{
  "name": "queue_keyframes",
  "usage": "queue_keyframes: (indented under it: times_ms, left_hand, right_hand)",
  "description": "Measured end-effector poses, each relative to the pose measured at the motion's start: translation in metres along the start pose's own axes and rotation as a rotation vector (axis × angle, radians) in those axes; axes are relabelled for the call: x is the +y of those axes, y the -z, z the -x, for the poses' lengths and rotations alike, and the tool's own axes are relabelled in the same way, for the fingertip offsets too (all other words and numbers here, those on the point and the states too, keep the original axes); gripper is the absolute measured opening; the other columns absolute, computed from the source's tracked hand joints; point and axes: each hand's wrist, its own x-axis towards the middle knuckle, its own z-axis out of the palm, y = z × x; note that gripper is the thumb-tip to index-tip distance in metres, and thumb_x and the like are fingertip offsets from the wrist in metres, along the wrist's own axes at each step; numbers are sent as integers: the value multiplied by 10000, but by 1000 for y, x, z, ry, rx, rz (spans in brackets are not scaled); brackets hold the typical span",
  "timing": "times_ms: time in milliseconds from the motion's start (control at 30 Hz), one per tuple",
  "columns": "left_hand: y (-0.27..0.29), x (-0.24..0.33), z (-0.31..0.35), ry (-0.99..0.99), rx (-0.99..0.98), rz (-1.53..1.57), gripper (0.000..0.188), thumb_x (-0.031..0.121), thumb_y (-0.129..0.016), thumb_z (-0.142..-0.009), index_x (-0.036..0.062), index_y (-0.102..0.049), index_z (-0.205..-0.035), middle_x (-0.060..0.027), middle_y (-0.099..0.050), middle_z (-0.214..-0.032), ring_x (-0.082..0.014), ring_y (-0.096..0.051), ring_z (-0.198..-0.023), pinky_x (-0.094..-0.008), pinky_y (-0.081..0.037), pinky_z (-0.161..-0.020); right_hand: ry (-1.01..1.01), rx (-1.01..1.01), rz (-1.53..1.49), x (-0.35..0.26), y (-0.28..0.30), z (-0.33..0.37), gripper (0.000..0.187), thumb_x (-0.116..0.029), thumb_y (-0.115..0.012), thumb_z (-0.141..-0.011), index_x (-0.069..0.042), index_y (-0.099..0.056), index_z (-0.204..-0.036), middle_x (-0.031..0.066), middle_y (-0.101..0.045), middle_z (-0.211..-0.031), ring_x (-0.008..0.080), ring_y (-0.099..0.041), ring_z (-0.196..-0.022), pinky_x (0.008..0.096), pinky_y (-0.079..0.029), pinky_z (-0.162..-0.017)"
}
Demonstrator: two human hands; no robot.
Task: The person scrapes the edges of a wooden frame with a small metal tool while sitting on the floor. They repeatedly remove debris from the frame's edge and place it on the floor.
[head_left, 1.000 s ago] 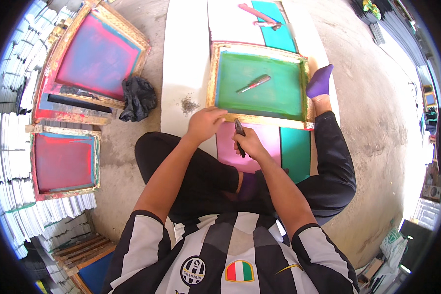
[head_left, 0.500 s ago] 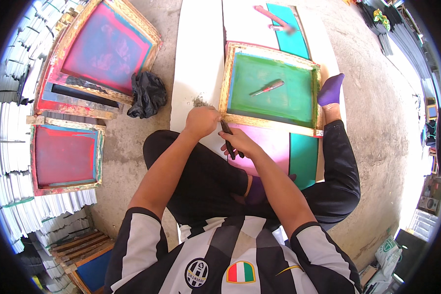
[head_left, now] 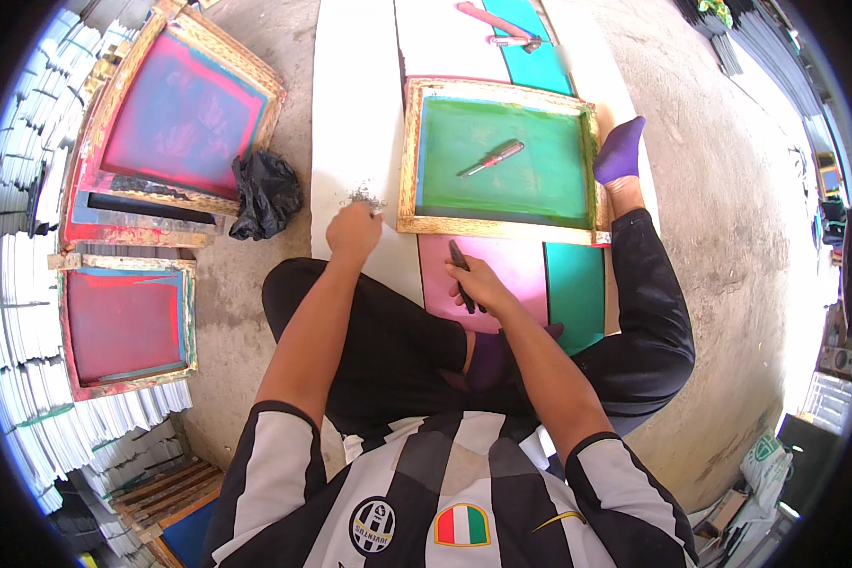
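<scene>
A wooden-edged printing screen (head_left: 502, 227) with green mesh lies across the boards before me, a screwdriver (head_left: 491, 158) with a clear handle resting on the mesh. My right hand (head_left: 480, 285) grips dark-handled pliers (head_left: 460, 262) just below the screen's near edge, not touching it. Left of the screen's near left corner, my left hand (head_left: 354, 230) is closed beside a scatter of small dark bits (head_left: 371, 197) on a white board (head_left: 350, 123). Its fingertips are bunched together, and whatever they may hold is too small to make out.
A hammer (head_left: 502, 21) and another screwdriver (head_left: 507, 42) lie at the far end of the boards. More screens (head_left: 256, 142) lean at the left, with a black plastic bag (head_left: 266, 194) against them. My purple-socked foot (head_left: 621, 151) is beside the screen's right edge.
My left hand has moved from the screen's near left corner toward the dark bits. My right hand has drawn the pliers back from the screen's edge. The whole view has shifted a little.
</scene>
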Motion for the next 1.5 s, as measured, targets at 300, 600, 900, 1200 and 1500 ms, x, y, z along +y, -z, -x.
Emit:
queue_keyframes:
  times_ms: [300, 600, 900, 1200, 1500]
  left_hand:
    - [-45, 65, 86, -268, -122, -179, 725, 457, -704, -914, -24, -470, -1403, -225, -646, -1233, -404, -719, -996, -520, -584, -813]
    - [-76, 56, 100, -223, -125, -107, 909, 471, -692, -910, -20, -307, -1570, -247, -649, -1238, -405, -718, -1004, -541, -574, -840]
    - [-83, 71, 89, -288, -203, -153, 937, 532, -660, -923, -4, -278, -1590, -276, -682, -1178, -432, -724, -965, -549, -574, -828]
    - [-107, 47, 82, -360, -24, -57, 511, 378, -627, -971, 70, -530, -1367, -198, -694, -1139, -393, -732, -899, -537, -581, -769]
    - [-116, 48, 65, -457, 163, -70, 246, 196, -578, -978, 123, -678, -1191, -118, -687, -1123, -358, -727, -856, -501, -581, -729]
  right_hand:
    - [28, 101, -95, 30, 38, 14, 477, -314, -596, -1032, 14, -570, -1378, 140, -670, -833, 204, -666, -678, 358, -551, -608]
    - [94, 118, -161, 41, 38, 18, 450, -317, -591, -1036, 3, -588, -1353, 109, -653, -793, 193, -653, -666, 355, -528, -591]
    - [83, 120, -184, 41, 42, 18, 422, -311, -578, -1039, -3, -596, -1327, 104, -644, -772, 190, -632, -638, 351, -512, -588]
    - [97, 129, -185, 43, 43, 17, 433, -315, -605, -1039, 13, -594, -1321, 130, -661, -778, 193, -648, -629, 338, -529, -587]
    - [81, 134, -178, 50, 45, 15, 452, -338, -600, -1027, 0, -596, -1328, 129, -667, -799, 208, -665, -659, 355, -541, -603]
